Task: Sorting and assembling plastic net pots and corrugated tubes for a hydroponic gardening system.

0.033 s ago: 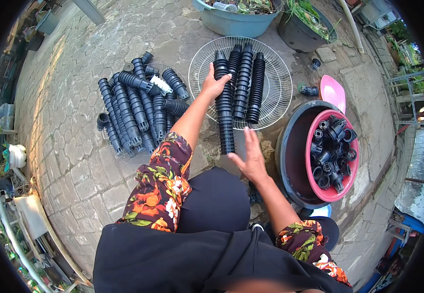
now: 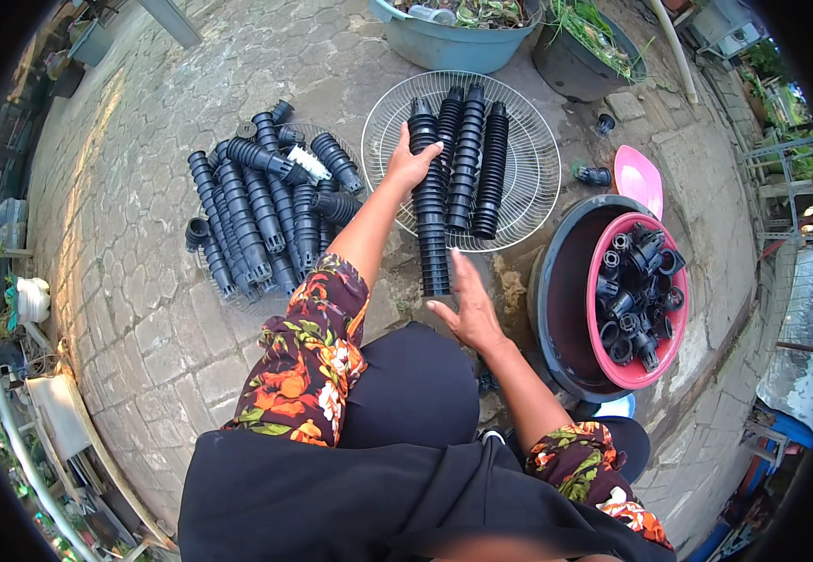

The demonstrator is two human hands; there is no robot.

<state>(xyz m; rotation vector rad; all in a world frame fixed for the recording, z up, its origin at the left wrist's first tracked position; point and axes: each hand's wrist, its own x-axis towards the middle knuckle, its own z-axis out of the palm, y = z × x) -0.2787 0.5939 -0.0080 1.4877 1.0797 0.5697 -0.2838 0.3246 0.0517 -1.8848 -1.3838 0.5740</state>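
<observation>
A long stack of nested small black plastic pots point(image 2: 433, 234) lies partly on a round white wire grille point(image 2: 528, 140), its near end sticking out over the paving. My left hand point(image 2: 411, 164) grips this stack near its far part. My right hand point(image 2: 467, 314) is spread flat, fingers apart, at the stack's near end, touching or almost touching it. Three more black stacks point(image 2: 472, 159) lie side by side on the grille to the right.
A pile of black pot stacks point(image 2: 257, 215) lies on the paving to the left. At the right, a pink basin of loose black pots point(image 2: 636, 300) sits in a dark tub point(image 2: 556, 309). A blue tub point(image 2: 453, 42) and planter point(image 2: 584, 56) stand beyond.
</observation>
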